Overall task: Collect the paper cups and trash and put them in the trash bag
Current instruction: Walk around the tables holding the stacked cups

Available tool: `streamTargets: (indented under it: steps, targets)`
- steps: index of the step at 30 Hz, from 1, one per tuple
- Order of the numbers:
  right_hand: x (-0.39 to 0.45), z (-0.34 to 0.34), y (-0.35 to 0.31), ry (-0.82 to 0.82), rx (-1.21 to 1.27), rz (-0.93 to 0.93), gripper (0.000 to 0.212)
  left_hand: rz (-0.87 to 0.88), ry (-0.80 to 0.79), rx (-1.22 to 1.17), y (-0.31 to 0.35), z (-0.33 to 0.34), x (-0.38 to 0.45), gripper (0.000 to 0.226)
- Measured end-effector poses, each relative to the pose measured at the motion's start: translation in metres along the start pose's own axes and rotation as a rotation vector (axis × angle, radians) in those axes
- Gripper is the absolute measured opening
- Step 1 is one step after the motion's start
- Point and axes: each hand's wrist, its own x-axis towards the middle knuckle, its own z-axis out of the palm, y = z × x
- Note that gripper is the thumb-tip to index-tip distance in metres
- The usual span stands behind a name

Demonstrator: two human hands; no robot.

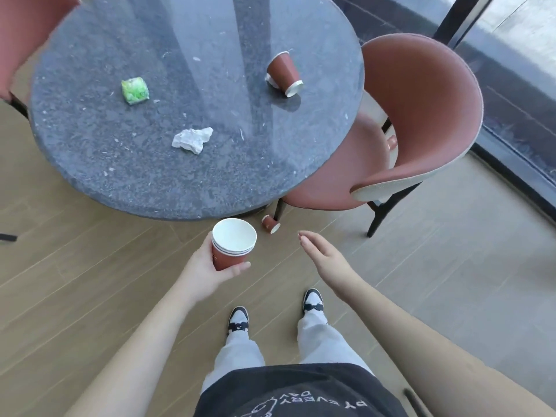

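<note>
My left hand (207, 272) grips a stack of red paper cups (231, 246) with white insides, held upright just in front of the table edge. My right hand (323, 257) hovers to the right of the stack with straight fingers, holding nothing. On the round dark stone table (105, 164) lie a tipped red paper cup (284, 74), a crumpled white paper (192, 140) and a green wrapper (135, 90). Another red cup (270, 224) lies on its side on the floor under the table edge, by a chair leg. No trash bag is in view.
A red chair (421, 115) stands right of the table, and another red chair (27, 34) shows at the far left. A glass wall with a dark frame (511, 139) runs along the right. My feet stand on the wooden floor (90, 281) below the table.
</note>
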Motion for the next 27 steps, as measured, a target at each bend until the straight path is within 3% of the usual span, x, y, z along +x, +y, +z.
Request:
streamTargets:
  steps: [3,9,17,20,27]
  targets:
    - [0.018,-0.02,0.002,-0.02,-0.003,-0.015,0.037,-0.015,0.041,-0.026,0.008,0.027,0.005,0.07]
    - [0.057,-0.023,0.05,0.007,0.008,0.026,0.031,0.033,0.028,0.033,-0.011,0.063,0.036,0.069]
    - [0.157,0.031,0.143,-0.041,-0.13,-0.08,0.054,-0.027,0.119,-0.084,-0.126,0.111,0.095,0.067]
    - [0.194,0.047,0.18,-0.035,-0.123,-0.091,0.055,-0.104,0.136,-0.093,-0.181,0.136,0.114,0.068]
    - [0.292,0.063,0.264,-0.035,-0.114,-0.069,0.057,-0.105,0.168,-0.051,-0.273,0.188,0.177,0.075]
